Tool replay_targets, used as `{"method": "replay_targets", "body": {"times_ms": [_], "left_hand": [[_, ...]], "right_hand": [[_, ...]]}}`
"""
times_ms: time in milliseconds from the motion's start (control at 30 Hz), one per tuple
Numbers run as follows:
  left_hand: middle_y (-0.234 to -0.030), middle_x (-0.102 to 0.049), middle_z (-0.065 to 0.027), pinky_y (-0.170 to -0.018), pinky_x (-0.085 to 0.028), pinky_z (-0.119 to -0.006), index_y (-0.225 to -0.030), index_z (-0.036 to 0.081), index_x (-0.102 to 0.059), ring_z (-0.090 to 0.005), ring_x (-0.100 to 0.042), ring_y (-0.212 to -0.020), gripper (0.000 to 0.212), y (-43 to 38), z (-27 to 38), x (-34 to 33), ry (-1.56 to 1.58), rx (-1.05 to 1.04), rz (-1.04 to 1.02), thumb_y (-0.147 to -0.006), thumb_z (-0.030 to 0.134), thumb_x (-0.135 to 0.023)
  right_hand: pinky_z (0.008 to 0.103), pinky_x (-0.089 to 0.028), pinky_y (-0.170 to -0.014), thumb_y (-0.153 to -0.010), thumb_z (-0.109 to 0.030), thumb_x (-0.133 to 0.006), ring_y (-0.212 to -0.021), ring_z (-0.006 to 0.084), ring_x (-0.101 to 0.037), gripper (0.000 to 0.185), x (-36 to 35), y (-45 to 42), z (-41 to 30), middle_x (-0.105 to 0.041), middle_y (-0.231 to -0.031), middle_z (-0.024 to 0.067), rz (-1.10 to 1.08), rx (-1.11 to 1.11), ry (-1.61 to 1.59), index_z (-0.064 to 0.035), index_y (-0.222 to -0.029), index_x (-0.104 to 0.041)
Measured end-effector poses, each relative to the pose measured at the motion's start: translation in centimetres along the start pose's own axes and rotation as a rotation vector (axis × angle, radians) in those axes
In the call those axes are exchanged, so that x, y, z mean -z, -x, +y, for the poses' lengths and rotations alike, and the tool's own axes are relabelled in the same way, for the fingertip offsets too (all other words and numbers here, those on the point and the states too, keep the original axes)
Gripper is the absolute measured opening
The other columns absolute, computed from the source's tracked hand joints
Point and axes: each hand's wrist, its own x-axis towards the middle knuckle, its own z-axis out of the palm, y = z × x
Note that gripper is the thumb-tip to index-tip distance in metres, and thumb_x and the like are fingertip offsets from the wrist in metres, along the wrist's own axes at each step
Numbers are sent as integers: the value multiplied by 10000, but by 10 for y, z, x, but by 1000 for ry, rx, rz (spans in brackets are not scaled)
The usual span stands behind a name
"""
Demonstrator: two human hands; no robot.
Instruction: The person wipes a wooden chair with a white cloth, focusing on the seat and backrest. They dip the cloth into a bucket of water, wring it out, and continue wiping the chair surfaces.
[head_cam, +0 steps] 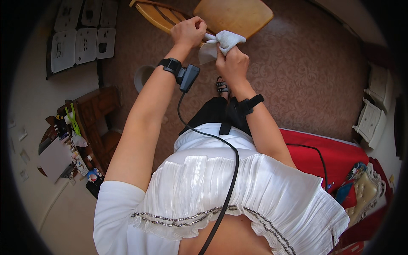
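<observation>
A pale, light-blue or white cloth (230, 40) is bunched over the fingers of my right hand (233, 62), which grips it. From there a thin twisted part runs across to my left hand (188, 32), whose curled fingers appear closed on its end; the fingertips are mostly hidden. A thin whitish piece (207, 53) hangs between the hands; whether it belongs to the cloth is unclear. Just beyond and beneath both hands is a wooden chair, with its slatted back (156, 15) at the left and its smooth seat (234, 16) at the right.
Around the chair lies patterned brown flooring (296, 67). A round whitish bin (139, 79) stands left of my legs. Further left are a cluttered dark wooden desk (95, 105) and a rack with white panels (86, 44). A red-covered bed (318, 153) and a white cabinet (371, 122) are at the right.
</observation>
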Motion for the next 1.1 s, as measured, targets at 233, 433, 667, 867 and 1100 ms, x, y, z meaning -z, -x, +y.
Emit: {"method": "replay_targets", "body": {"times_ms": [233, 433, 667, 867, 1100], "left_hand": [[-824, -731, -12, -744, -528, -401, -966, 312, -758, -283, -695, -837, 284, 0, 0, 5, 7, 1, -15, -862, 448, -532], [-838, -733, -17, -757, -526, -403, -956, 302, -755, -282, -691, -849, 286, 1, 2, 2, 7, -39, -19, -872, 439, -519], [-832, -733, -24, -742, -529, -414, -993, 310, -742, -296, -693, -833, 273, 5, -3, -1, 75, -31, 27, -877, 428, -525], [-889, -735, -113, -749, -531, -479, -994, 255, -742, -345, -700, -873, 324, -6, -14, -4, -243, -104, -59, -828, 485, -584], [-836, -732, -34, -745, -528, -396, -966, 275, -747, -283, -693, -826, 273, -4, 7, 2, 80, -36, -7, -865, 395, -523]], "right_hand": [[493, -525, -713, -892, -300, -664, -787, 446, -665, 311, 2, -27, 19, -677, -805, 250, -68, -322, -36, 11, -872, -670], [368, -522, -790, -921, -221, -640, -901, 250, -697, 340, 9, -14, 95, -720, -981, 180, 403, -743, -478, 99, -1038, -655], [344, -525, -788, -904, -256, -696, -921, 225, -691, 325, 68, -11, 27, -719, -1019, 163, -47, -524, -309, 9, -1090, -671], [493, -520, -761, -854, -219, -675, -812, 410, -654, 216, -3, -2, -7, -684, -818, 193, -6, 181, 10, -37, -968, -651], [420, -523, -835, -925, -301, -636, -947, 348, -685, 300, -2, -11, 119, -713, -940, 215, 48, -669, -81, -41, -1066, -684]]}}
